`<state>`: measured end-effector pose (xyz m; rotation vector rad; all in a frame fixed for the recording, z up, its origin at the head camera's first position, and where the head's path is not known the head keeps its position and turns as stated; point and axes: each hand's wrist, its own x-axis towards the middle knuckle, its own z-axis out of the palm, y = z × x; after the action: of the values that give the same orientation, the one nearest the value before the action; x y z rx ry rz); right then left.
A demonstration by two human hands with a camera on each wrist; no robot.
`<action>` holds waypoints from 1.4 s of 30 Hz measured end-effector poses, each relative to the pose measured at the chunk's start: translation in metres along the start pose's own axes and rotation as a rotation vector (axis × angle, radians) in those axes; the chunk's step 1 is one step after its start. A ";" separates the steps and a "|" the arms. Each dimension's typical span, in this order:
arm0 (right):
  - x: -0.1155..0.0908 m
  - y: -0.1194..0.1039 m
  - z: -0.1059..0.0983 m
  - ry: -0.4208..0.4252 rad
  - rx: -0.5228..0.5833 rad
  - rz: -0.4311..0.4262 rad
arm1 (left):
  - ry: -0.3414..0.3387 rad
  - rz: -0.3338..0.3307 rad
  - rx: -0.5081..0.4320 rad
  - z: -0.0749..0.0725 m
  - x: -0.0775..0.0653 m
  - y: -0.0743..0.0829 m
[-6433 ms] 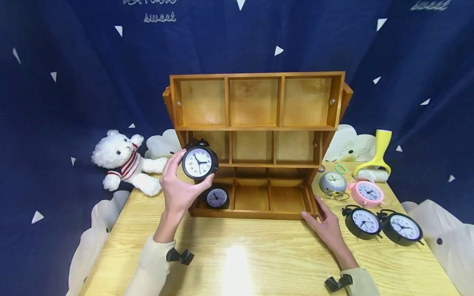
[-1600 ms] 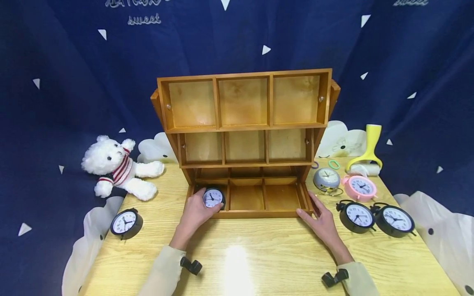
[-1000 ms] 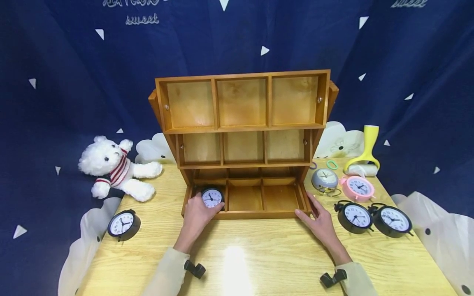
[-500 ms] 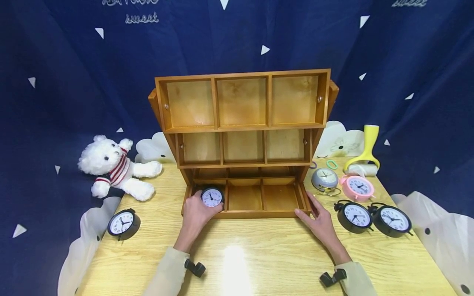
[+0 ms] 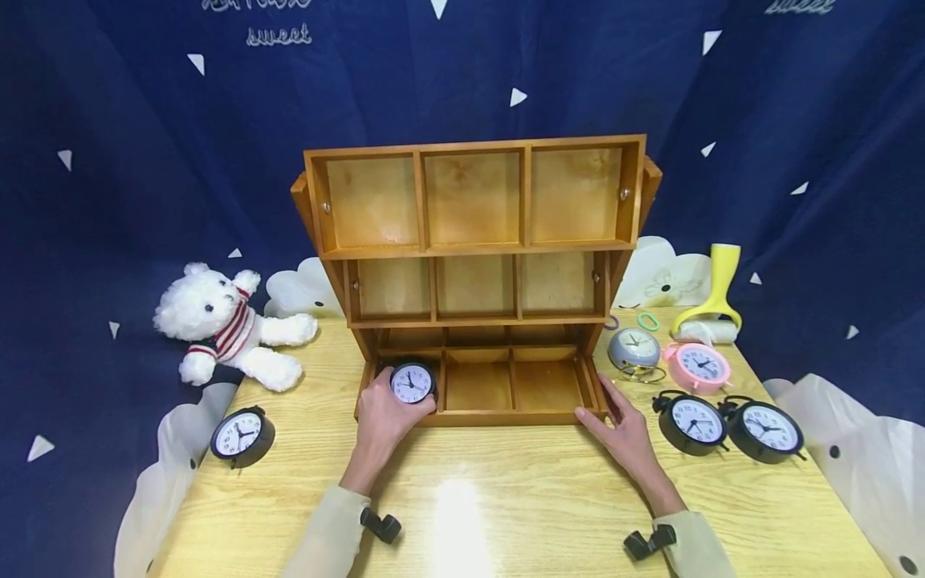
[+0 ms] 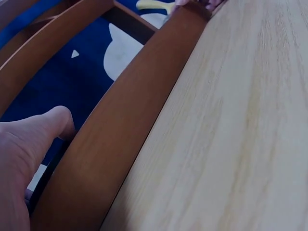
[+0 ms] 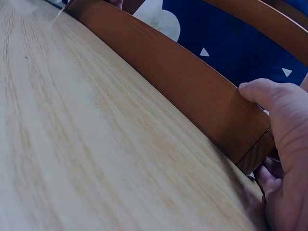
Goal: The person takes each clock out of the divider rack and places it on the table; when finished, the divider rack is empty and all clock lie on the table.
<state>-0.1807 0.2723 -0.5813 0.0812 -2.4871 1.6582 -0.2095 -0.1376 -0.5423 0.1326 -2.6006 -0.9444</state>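
My left hand (image 5: 383,408) grips a round black alarm clock (image 5: 412,384) with a white dial, fingers on its left and thumb at its lower right. The clock is in the bottom left compartment of a brown wooden shelf (image 5: 477,418); its lower edge is partly hidden by the thumb. In the left wrist view the thumb is bent over the shelf's front board (image 6: 130,110). My right hand (image 5: 623,437) holds the shelf's front right corner, thumb on the front and fingers round the side. The right wrist view shows that thumb against the board (image 7: 192,91).
Another black alarm clock (image 5: 242,437) stands at the left, below a white teddy bear (image 5: 231,321). On the right are two black alarm clocks (image 5: 692,424), a pink clock (image 5: 698,368), a grey clock (image 5: 634,350) and a yellow-handled roller (image 5: 717,297). Blue curtain hangs behind.
The left hand has set one black clock on the table's left side and taken hold of the one in the compartment. That clock has since turned and lifted slightly. The right hand stays put.
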 end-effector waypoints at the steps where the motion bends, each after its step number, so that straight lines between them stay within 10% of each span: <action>1: 0.000 0.000 0.000 -0.001 -0.002 0.001 | -0.001 -0.003 -0.007 0.000 0.000 0.001; 24: 0.002 0.003 0.001 0.010 -0.008 0.009 | 0.066 0.047 -0.093 -0.063 0.002 0.022; 42: 0.002 0.005 0.001 -0.008 0.037 -0.009 | 0.203 -0.149 -0.004 -0.126 -0.008 -0.036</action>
<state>-0.1831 0.2734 -0.5861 0.1029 -2.4583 1.7036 -0.1570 -0.2394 -0.4784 0.4041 -2.4281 -0.9332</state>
